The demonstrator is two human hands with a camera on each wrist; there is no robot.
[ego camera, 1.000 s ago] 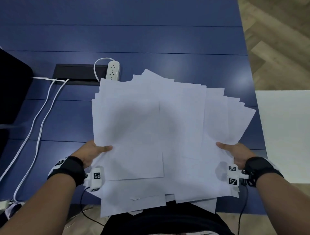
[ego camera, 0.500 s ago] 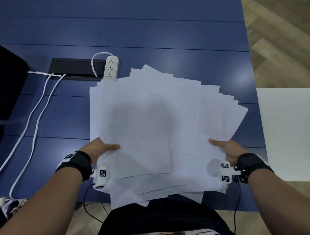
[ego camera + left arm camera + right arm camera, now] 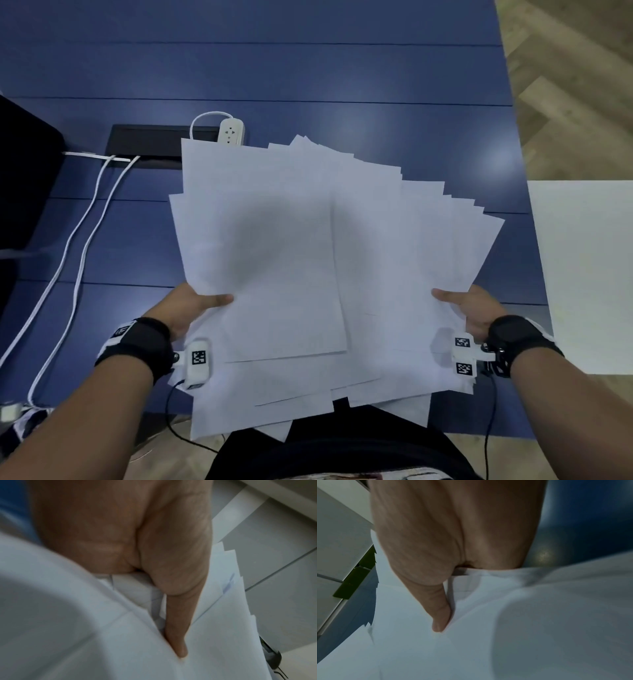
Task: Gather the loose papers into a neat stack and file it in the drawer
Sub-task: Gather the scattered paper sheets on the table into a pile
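Observation:
A wide, fanned bundle of white papers (image 3: pixel 308 260) is held up over the near edge of the blue table (image 3: pixel 308 75). My left hand (image 3: pixel 191 308) pinches its left edge, thumb on top and the other fingers hidden beneath. My right hand (image 3: pixel 469 308) pinches the right edge the same way. The sheets are uneven, with corners sticking out at the top right and bottom. In the left wrist view my thumb (image 3: pixel 176 635) lies on the papers (image 3: pixel 223 642). The right wrist view shows my thumb (image 3: pixel 440 615) pressed on the sheets (image 3: pixel 505 628). No drawer front is plainly in view from the head.
A white power strip (image 3: pixel 232 132) with white cables (image 3: pixel 82 246) sits by a black cable slot (image 3: pixel 150 142) behind the papers. A dark object (image 3: pixel 20 171) fills the table's left edge. A white cabinet top (image 3: pixel 589 270) stands to the right, over wooden floor (image 3: pixel 575 85).
Both hands have drawn slightly closer together with the papers, and the fanned sheets have shifted toward each other. The grip is the same.

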